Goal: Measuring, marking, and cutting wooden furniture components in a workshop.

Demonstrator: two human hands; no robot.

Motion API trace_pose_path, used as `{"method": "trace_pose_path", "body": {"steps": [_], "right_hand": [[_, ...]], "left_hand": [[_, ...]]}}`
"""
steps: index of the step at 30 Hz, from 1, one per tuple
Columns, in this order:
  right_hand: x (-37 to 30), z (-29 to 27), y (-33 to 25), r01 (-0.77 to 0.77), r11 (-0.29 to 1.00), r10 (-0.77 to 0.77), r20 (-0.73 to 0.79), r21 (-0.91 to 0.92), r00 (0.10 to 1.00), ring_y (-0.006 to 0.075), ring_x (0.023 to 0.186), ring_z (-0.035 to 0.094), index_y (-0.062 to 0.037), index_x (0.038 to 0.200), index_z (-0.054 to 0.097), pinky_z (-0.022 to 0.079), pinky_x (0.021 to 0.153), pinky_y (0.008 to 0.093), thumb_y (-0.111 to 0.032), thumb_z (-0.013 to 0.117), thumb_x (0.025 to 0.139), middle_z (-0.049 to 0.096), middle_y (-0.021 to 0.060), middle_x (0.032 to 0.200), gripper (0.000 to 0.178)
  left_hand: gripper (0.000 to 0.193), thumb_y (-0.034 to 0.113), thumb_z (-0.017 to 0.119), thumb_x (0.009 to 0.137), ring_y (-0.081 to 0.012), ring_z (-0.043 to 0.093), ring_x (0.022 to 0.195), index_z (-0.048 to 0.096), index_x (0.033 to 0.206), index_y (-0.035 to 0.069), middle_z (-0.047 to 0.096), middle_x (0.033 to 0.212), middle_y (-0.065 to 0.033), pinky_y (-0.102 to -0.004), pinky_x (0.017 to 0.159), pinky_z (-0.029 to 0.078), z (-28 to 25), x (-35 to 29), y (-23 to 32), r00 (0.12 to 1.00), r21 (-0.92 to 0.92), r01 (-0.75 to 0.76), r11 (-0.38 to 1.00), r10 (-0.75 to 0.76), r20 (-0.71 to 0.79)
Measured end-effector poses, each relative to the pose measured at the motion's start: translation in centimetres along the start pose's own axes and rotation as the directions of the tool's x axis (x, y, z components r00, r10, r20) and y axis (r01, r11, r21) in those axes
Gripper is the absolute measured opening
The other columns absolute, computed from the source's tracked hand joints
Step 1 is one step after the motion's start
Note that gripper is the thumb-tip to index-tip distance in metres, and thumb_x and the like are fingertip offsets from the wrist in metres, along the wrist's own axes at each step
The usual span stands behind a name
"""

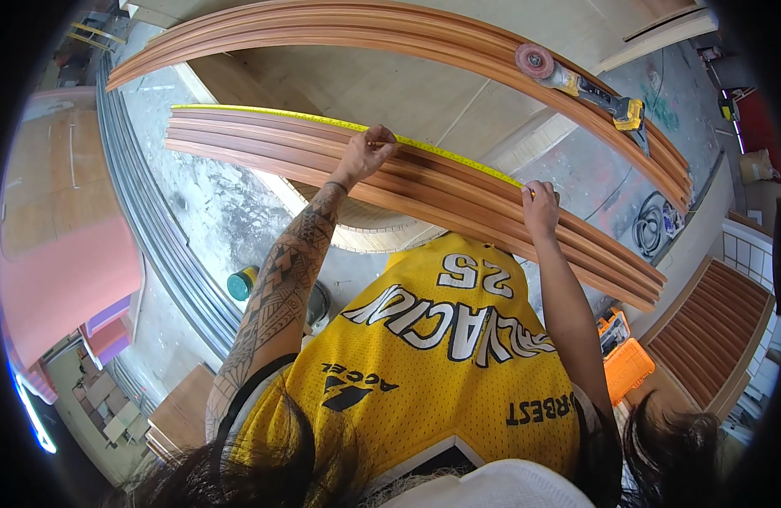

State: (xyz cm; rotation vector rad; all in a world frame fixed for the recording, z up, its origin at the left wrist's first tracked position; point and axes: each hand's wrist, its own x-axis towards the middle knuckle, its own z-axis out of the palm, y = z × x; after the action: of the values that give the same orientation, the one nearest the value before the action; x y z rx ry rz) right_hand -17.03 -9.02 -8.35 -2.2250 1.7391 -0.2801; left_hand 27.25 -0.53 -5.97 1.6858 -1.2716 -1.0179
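L fingers point(379, 135) tog., R fingers point(535, 191) clamped on yel. tape point(450, 155) along ridged brn panel point(441, 182).

The grey floor point(217, 199) has messy white and dark spots, with a green smudge point(660, 110) at two o'clock. A bright light point(36, 419) shines at eight o'clock.

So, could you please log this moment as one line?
left hand: at yellow tape measure | right hand: at tape's right end | tape: along ribbed panel | grinder: on farther panel
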Motion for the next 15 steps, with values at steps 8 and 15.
{"method": "trace_pose_path", "body": {"steps": [8, 15], "right_hand": [[-0.2, -0.3, -0.9, -0.009, 1.000, 0.009, 0.016, -0.024, 1.000, 0.0388, 0.103, 0.064, -0.0136, 0.106, 0.073, 0.052, 0.094, 0.0495, -0.026, 0.070, 0.098, 0.068, 0.0109, 0.111, 0.015], [-0.3, -1.1, -1.9, -0.076, 0.996, 0.080, 0.084, -0.050, 0.993, 0.0382, 0.111, 0.062, -0.0149, 0.111, 0.073, 0.052, 0.098, 0.0495, -0.029, 0.068, 0.100, 0.067, 0.0098, 0.117, 0.018]], "left_hand": [[0.021, 0.015, 0.072, 0.093, -0.0172, 0.071, 0.087, 0.072, 0.110, 0.002, 0.076, 0.095, -0.0095, -0.0324, 0.081, 0.058, 2.2, 0.6, 2.6, 0.984, 0.029, 0.039, 0.999, -0.044, 0.172], [0.021, 0.014, 0.073, 0.092, -0.0205, 0.074, 0.088, 0.074, 0.110, 0.004, 0.079, 0.099, -0.0139, -0.0337, 0.082, 0.059, 4.0, 1.5, 3.1, 0.972, 0.089, -0.079, 0.993, 0.057, 0.227]]}}
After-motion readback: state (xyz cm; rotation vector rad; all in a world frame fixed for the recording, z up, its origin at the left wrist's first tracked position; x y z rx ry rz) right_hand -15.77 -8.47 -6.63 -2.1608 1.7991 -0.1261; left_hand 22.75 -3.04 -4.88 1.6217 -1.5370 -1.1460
